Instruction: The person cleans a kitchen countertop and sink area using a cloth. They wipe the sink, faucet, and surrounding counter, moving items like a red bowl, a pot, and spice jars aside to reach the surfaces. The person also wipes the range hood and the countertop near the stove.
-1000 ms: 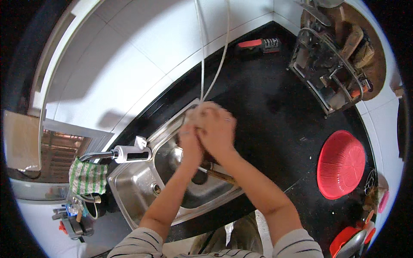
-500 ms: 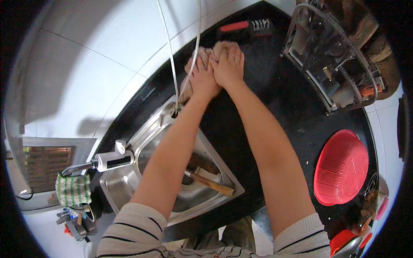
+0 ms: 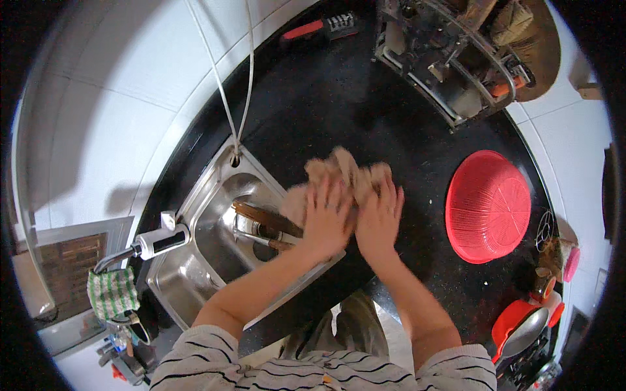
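Observation:
A crumpled light-brown cloth (image 3: 340,164) lies bunched on the black countertop (image 3: 404,133), beside the right edge of the steel sink (image 3: 215,186). My left hand (image 3: 326,221) presses down on the cloth's left part, fingers spread and stretched forward. Close beside it, my right hand (image 3: 378,225) rests on the cloth's right part, its fingers also extended. Both palms face down, and the cloth shows ahead of and between the fingers. Wooden-handled utensils (image 3: 266,217) lie in the sink, partly hidden by my left forearm.
A red plastic colander (image 3: 489,207) sits upside down on the right. Behind it stands a metal rack (image 3: 450,65) with utensils. A red-and-black sharpener (image 3: 319,28) lies at the back. White cords (image 3: 252,72) hang by the sink; a faucet (image 3: 163,242) stands at left.
Both hands have drawn the cloth from the back of the counter towards me, with my elbows bending. The view has shifted, and more of the sink shows.

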Motion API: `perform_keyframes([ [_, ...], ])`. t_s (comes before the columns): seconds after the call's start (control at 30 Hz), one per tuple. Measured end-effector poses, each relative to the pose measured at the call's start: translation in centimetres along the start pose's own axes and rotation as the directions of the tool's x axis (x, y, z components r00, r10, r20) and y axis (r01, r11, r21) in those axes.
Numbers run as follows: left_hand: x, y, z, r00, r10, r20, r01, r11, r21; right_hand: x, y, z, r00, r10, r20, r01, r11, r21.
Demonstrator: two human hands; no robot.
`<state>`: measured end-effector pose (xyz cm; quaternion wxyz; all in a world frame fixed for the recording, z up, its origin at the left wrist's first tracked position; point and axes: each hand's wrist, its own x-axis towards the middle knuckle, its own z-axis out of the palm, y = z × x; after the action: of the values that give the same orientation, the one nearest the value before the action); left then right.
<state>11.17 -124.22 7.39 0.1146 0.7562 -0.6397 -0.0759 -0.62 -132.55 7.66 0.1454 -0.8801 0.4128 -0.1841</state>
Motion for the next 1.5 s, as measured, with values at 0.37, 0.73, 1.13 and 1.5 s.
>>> perform_keyframes([
  [0.37, 19.5, -10.7, 1.3, 0.944, 0.0, -0.331, 0.107, 0.947, 0.304, 25.6, 1.9, 8.5, 0.858, -0.046, -0.512, 0.144, 0.978, 0.154],
  [0.73, 18.1, -6.7, 2.6, 0.993, 0.022, -0.117, 0.008, 0.967, 0.255, 17.7, 5.4, 7.4, 0.904, 0.0, -0.427, 0.02, 0.999, 0.042],
  [1.13, -4.0, 13.9, 4.9, 0.918, 0.395, -0.048, -0.394, 0.919, 0.034, -14.6, 8.7, -5.6, 0.916, 0.352, -0.194, -0.339, 0.936, 0.099],
  [1.5, -7.0, 33.4, 10.2, 0.715, 0.694, -0.082, -0.672, 0.651, -0.353, -30.7, 18.9, -13.2, 0.515, 0.653, -0.555, -0.776, 0.63, 0.021],
])
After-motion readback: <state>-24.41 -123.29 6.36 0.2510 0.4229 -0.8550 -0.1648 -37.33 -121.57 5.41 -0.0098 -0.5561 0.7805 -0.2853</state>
